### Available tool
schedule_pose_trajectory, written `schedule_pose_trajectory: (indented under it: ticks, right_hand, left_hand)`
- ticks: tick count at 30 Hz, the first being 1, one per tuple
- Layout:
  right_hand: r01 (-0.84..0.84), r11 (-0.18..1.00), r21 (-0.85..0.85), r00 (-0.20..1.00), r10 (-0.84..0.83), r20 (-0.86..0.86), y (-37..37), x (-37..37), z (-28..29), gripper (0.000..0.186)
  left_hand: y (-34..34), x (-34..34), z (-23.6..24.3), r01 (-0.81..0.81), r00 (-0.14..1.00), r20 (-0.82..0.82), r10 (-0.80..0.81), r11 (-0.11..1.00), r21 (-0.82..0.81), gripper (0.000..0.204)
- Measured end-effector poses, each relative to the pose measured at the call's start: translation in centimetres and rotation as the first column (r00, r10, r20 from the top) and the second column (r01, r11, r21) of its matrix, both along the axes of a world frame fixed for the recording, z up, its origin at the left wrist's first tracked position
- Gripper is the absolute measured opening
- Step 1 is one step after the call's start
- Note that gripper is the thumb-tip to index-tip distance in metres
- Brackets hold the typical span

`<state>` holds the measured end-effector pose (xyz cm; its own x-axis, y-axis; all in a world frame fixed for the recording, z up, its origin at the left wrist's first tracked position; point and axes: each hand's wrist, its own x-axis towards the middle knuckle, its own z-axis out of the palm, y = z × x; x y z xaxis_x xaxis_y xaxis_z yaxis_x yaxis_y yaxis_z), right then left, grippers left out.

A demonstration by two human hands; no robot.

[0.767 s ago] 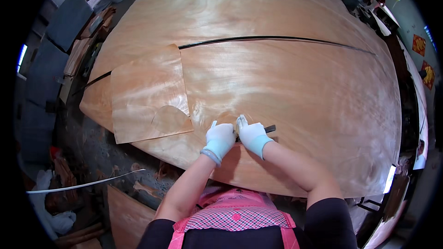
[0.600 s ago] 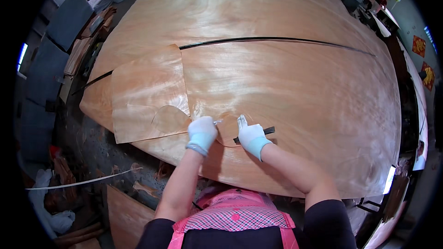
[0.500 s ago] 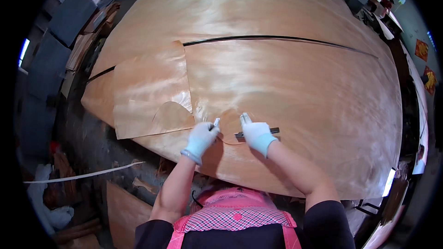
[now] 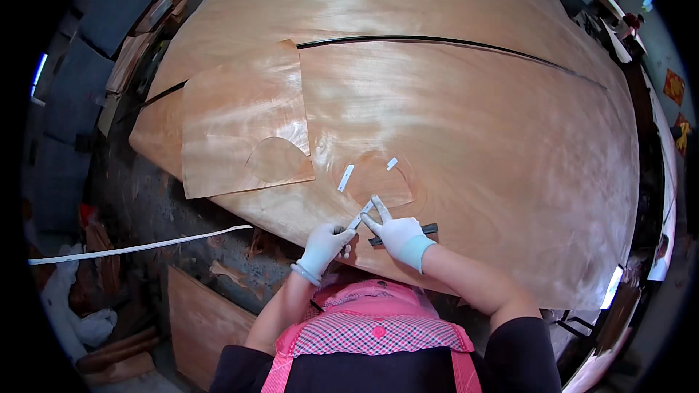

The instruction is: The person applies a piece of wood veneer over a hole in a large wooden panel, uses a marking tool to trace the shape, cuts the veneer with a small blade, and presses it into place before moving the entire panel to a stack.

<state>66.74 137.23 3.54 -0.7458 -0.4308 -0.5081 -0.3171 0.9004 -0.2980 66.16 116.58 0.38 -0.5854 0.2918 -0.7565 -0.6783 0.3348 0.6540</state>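
A small, rounded piece of veneer (image 4: 375, 178) lies on the large wood veneer sheet (image 4: 480, 145) in front of me. One white tape strip (image 4: 346, 177) sits across its left edge, and a shorter white strip (image 4: 392, 164) is at its upper right. My left hand (image 4: 324, 247), in a white glove, pinches one end of another tape strip (image 4: 358, 218) at the near edge. On the other end of that strip, my gloved right hand (image 4: 400, 234) rests two spread fingers. A dark, flat bar-like tool (image 4: 429, 229) lies partly hidden beneath the right hand.
At left, a rectangular veneer piece (image 4: 240, 116) with a rounded cut near its corner overlies the sheet. A long dark gap (image 4: 437, 41) runs across behind. A white strip (image 4: 138, 249) extends over the littered floor at left, near a leaning board (image 4: 207, 324).
Both hands have come nearer my body and closer together, uncovering the rounded piece and two white strips on it. The whole view has shifted slightly. The right fingers have spread.
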Motion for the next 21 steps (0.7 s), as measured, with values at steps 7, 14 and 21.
schedule_pose_trajectory:
  ticks: [7, 14, 21]
  right_hand:
    - [0.03, 1.0, -0.009, 0.999, -0.03, 0.024, -0.3, 0.2, 0.4, 0.064]
    - [0.171, 0.942, -0.288, 0.983, -0.181, -0.007, 4.4, 3.6, 1.2, 0.062]
    - [0.266, 0.91, -0.318, 0.929, -0.331, -0.168, 9.6, 3.3, 1.0, 0.052]
  left_hand:
    - [-2.6, -3.0, 1.4, 0.053, 0.679, -0.329, -0.656, 0.491, -0.87, 0.037]
    - [4.8, -3.4, 1.1, 0.062, 0.98, -0.194, -0.042, 0.994, 0.095, 0.024]
    - [11.9, -3.7, -0.8, 0.041, 0.999, -0.026, -0.038, 0.991, 0.128, 0.024]
